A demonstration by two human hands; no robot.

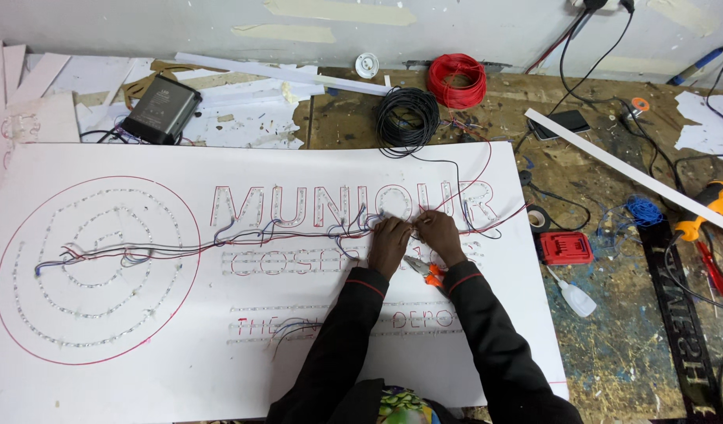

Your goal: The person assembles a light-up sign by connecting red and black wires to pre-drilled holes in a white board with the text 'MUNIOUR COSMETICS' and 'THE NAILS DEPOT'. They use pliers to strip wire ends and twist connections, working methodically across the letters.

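While both hands, left hand (389,238) and right hand (438,234), pinch the thin wires (354,228) together, steady twisting over the white sign board (142,369) seems wise.

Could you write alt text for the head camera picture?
Two hands, left hand and right hand, pinch thin wires together over a white sign board. Orange pliers lie beside them; wire coils sit behind.

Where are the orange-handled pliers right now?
In the head view, the orange-handled pliers lie on the white sign board, just below the right hand and between the person's two dark sleeves.
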